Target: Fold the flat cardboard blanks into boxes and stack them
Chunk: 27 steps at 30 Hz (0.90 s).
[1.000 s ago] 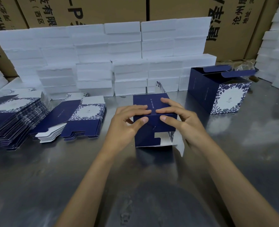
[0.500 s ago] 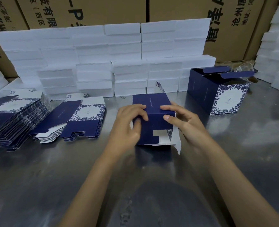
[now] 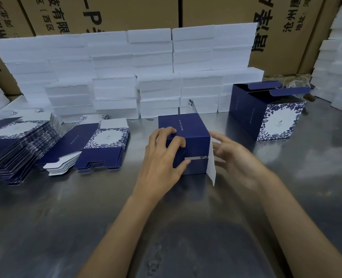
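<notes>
Box (image 3: 188, 137) under left hand (image 3: 162, 157) fingers (image 3: 166, 132) | right hand (image 3: 236, 157) beside flap (image 3: 211, 161)

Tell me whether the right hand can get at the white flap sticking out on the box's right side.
Probably yes: the right hand is open right beside the white flap, nothing between them, while the left hand holds the box.

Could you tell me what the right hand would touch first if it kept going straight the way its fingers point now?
Most likely the loose white flap standing off the half-folded box: the right hand points left at it, its fingertips already beside it, though blur hides whether they touch.
</notes>
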Motion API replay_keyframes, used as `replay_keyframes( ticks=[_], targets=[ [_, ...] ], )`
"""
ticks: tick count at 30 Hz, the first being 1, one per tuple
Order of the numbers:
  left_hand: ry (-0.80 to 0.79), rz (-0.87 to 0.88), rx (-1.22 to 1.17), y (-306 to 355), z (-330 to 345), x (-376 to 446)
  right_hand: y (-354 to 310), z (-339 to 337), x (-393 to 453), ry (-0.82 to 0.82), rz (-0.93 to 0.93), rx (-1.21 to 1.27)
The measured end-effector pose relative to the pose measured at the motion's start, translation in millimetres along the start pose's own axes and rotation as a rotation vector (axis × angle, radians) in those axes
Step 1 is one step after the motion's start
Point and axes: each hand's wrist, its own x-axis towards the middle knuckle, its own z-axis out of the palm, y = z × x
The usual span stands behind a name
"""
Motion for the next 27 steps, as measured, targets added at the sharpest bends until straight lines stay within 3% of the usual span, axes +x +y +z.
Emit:
replay_keyframes(
  ticks=[5,8,13,17,20,27],
  targets=[
    [0.018,0.003,0.006,-2.5,5.2,-0.2,10.1,-1.4,-0.6,-0.220,0.003,-0.174],
    [0.033,0.007,-0.058,-4.3,7.8,-0.9,17.0,5.9,3.7,-0.089,-0.026,-0.261],
    [0.112,-0.229,-0.319,-6.5,6.9,-0.5,29.1,25.4,9.4,0.104,-0.137,-0.399],
    [-0.073,-0.490,-0.588,-19.9,-1.5,0.8,39.8,31.1,13.9,0.213,-0.217,-0.439],
    [-0.255,-0.630,-0.633,-24.5,-1.3,-1.1,42.4,32.5,14.7,0.287,-0.249,-0.430],
    [-0.316,-0.661,-0.587,-18.1,3.8,-1.5,44.1,30.3,16.6,0.419,-0.297,-0.383]
  ],
)
